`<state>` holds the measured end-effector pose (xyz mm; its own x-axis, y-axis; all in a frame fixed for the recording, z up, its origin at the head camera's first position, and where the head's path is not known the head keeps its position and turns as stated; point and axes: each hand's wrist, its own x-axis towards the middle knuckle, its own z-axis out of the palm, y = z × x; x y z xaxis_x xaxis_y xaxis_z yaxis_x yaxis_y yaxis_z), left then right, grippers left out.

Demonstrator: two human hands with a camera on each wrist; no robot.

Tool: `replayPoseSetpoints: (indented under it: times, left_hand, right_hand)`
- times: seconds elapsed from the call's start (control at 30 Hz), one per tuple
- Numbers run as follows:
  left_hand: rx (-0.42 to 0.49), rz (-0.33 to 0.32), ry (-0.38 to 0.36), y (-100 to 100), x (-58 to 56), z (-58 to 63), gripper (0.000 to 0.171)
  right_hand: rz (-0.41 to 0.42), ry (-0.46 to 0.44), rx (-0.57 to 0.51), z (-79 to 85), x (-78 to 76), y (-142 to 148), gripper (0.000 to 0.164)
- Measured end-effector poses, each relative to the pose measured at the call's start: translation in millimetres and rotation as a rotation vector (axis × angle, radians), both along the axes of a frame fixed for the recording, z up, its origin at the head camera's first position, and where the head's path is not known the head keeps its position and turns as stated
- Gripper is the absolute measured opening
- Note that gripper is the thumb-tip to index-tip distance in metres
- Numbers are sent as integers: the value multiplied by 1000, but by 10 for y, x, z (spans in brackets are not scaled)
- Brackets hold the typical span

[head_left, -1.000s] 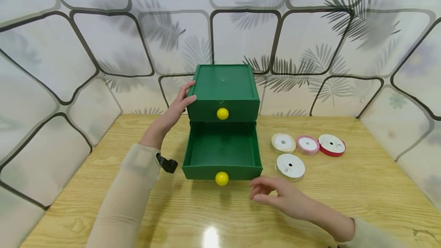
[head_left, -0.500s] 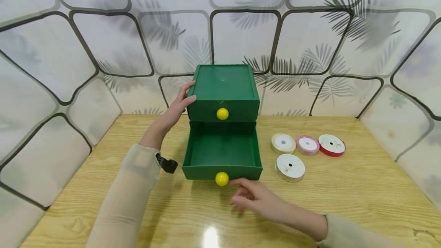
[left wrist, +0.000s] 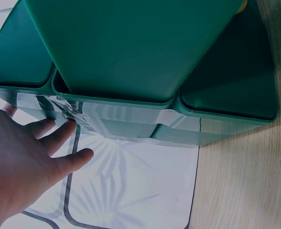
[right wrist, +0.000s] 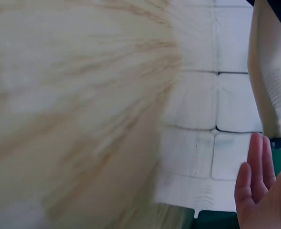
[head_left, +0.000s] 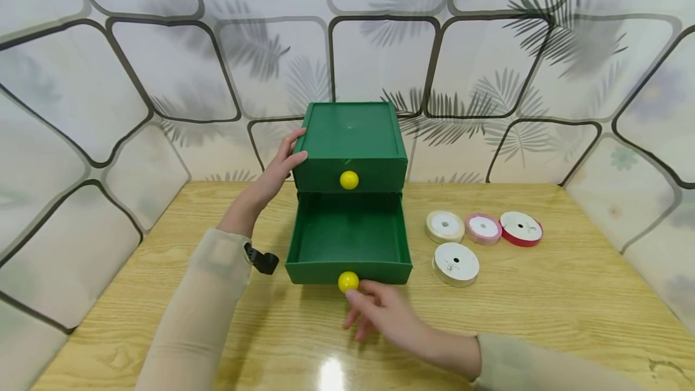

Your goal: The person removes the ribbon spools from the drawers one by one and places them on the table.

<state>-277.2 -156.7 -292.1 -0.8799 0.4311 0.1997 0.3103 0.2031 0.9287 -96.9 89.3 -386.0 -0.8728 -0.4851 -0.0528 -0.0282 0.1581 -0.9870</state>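
Note:
A green drawer cabinet (head_left: 352,131) stands at the table's back, its upper drawer (head_left: 374,175) closed. Below, the lower drawer (head_left: 347,240) is pulled out and bare inside. My left hand (head_left: 274,175) rests against the cabinet's left upper side; in the left wrist view its spread fingers touch the taped side. At the lower drawer's yellow knob (head_left: 348,282), my right hand (head_left: 392,317) has its forefinger at the knob's right edge and its thumb at the bottom edge. In the right wrist view, several fingers (right wrist: 257,164) look nearly straight; the knob is out of sight.
Right of the cabinet lie ribbon spools: a cream one (head_left: 445,226), a pink one (head_left: 483,228), a red one (head_left: 521,228) and a white one (head_left: 456,263) nearer. Another yellow knob (head_left: 349,180) sits on the upper drawer. A patterned backdrop (head_left: 385,59) surrounds the wooden table (head_left: 260,343).
My right hand has moved left along the lower drawer's front, from its right corner to the yellow knob. My left hand stays on the cabinet's side. The drawer has not visibly moved.

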Motion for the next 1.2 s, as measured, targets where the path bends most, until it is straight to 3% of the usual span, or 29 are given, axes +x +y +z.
replayPoseSetpoints:
  times: [0.17, 0.47, 0.83, 1.2]
  left_hand:
    - [1, 1, -2, -3, 4, 1, 65]
    - [-5, 7, 1, -2, 7, 9, 64]
    - [-23, 17, -1, -5, 5, 3, 64]
    - [-12, 10, -4, -5, -7, -7, 64]
  right_hand:
    - [-78, -29, -43, 1, 8, -88, 40]
    - [-130, 16, -64, 30, -35, -153, 41]
    - [-195, 78, -63, 48, -289, -158, 41]
    - [-282, 84, -72, 77, -552, -171, 39]
